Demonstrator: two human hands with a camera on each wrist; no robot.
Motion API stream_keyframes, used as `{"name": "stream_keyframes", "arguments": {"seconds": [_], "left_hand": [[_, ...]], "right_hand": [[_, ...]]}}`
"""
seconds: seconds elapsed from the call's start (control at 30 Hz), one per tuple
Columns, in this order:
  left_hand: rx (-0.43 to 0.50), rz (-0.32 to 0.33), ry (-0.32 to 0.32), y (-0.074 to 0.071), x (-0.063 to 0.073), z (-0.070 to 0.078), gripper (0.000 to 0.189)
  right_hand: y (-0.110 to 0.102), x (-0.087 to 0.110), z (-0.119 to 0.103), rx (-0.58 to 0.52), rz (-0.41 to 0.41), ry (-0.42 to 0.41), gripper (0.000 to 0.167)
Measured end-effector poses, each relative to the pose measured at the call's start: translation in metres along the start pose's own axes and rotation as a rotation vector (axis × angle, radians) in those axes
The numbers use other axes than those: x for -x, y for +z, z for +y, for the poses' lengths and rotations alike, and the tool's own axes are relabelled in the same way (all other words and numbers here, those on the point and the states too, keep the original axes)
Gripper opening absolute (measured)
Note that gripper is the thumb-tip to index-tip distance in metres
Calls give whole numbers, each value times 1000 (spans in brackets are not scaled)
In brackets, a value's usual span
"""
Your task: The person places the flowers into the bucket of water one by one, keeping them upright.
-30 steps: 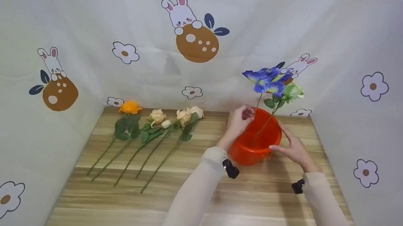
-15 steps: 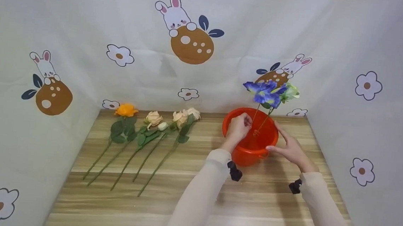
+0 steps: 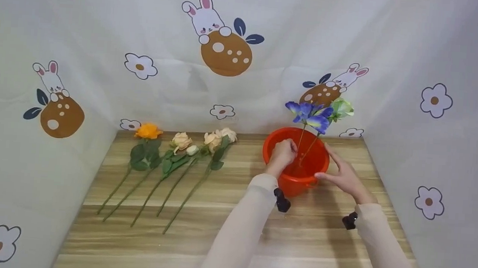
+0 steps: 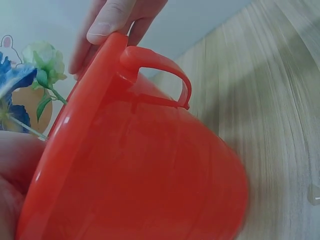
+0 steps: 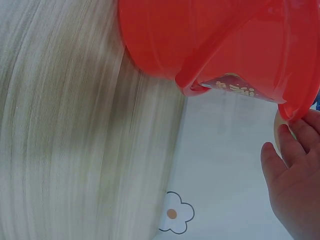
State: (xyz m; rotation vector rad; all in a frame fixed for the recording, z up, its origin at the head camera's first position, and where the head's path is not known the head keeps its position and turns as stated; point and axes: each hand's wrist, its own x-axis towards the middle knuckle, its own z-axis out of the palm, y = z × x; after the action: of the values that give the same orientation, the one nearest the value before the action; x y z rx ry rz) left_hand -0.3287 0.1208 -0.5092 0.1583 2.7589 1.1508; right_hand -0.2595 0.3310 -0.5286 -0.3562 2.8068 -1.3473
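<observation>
An orange-red plastic bucket (image 3: 298, 186) stands upright on the table, its handle hanging against the side. My left hand (image 3: 283, 154) reaches inside the rim and pinches the thin stem of a blue iris (image 3: 309, 115); the bucket hides part of the fingers in the left wrist view. A pale green rose (image 3: 342, 109) leans in the bucket behind the iris, its stem running down inside. On the right, my right hand (image 3: 345, 179) touches the rim with thumb and fingers spread, fairly straight, as the right wrist view (image 5: 300, 155) also shows.
On the left of the wooden table (image 3: 197, 253) lie several long-stemmed artificial flowers: an orange rose (image 3: 148, 131), peach roses (image 3: 181, 140) and a small white bud (image 3: 192, 149). Printed fabric walls (image 3: 174, 91) enclose the back and both sides.
My left hand has moved down into the bucket, lowering the iris. The green rose has also sunk lower against the wall. My right hand keeps its place at the rim.
</observation>
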Motion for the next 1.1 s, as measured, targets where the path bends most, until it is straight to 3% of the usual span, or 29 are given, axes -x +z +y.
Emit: {"name": "stream_keyframes", "arguments": {"seconds": [0.27,0.43,0.7,1.1], "left_hand": [[13,-29,-75,1,0,2,11],[20,-55,-79,1,2,3,13],[12,8,-23,-1,4,1,16],[258,72,72,-23,9,11,17]], "right_hand": [[0,0,0,8,6,-5,95],[0,1,-1,-3,6,-7,96],[1,1,-3,-9,6,-10,97],[1,0,1,-11,9,-20,96]]}}
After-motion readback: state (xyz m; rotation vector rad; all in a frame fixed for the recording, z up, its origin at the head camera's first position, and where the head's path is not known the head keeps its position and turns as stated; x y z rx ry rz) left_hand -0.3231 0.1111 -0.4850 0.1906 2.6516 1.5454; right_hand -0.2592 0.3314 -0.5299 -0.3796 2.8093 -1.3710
